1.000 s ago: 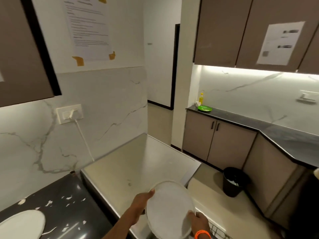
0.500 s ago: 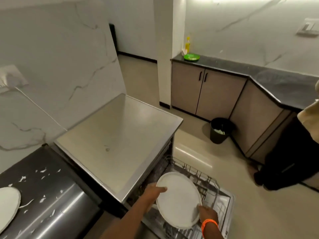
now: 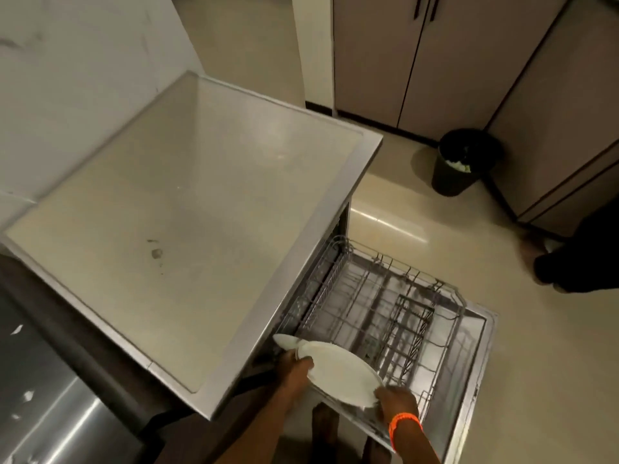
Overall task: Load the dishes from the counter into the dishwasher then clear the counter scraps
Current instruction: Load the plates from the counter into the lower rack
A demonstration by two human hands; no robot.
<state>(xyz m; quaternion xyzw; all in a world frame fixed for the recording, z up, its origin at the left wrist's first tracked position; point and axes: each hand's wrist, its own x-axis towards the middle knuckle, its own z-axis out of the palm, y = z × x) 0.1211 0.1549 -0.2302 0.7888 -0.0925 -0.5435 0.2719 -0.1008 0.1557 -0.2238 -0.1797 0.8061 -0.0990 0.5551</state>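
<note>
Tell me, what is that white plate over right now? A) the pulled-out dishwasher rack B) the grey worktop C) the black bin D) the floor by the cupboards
A: both hands, left hand and right hand, hold the white plate by its edges above the near corner of the dishwasher rack.

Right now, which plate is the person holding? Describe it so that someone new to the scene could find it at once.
Start at the steel counter, then drop to the wire rack pulled out below its front edge. At the rack's near corner the left hand and right hand grip a round white plate by opposite rims. A second white plate behind it shows only an edge; the held one shows its full face.
</note>
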